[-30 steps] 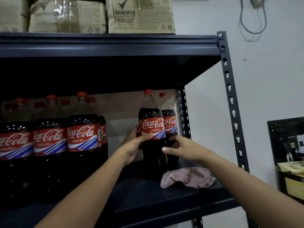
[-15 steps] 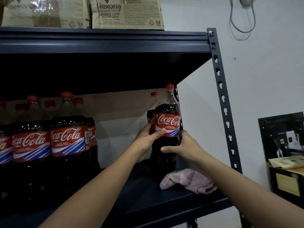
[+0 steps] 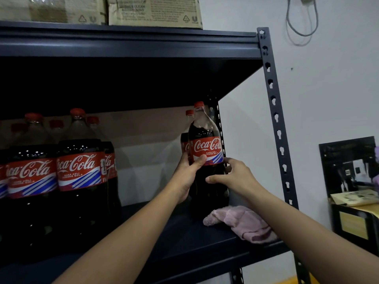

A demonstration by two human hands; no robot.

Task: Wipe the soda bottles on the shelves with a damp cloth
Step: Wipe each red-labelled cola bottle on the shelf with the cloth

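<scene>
Bottle [image 3: 206, 160] looked full, heavy, slick | left hand [image 3: 187, 174] and right hand [image 3: 233, 176] gripped its waist, fingers wrapped round | pink cloth [image 3: 244, 224] lay unheld on shelf [image 3: 184, 242]

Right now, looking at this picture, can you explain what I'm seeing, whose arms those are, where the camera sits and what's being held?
There is no machine here. A person wears a camera on the head, so you look out and down along their own arms. Both hands, the left hand and the right hand, grip one cola bottle at the right end of a dark metal shelf. A pink cloth lies on the shelf beside it, untouched. More cola bottles stand at the left, and cardboard boxes sit on top.
</scene>
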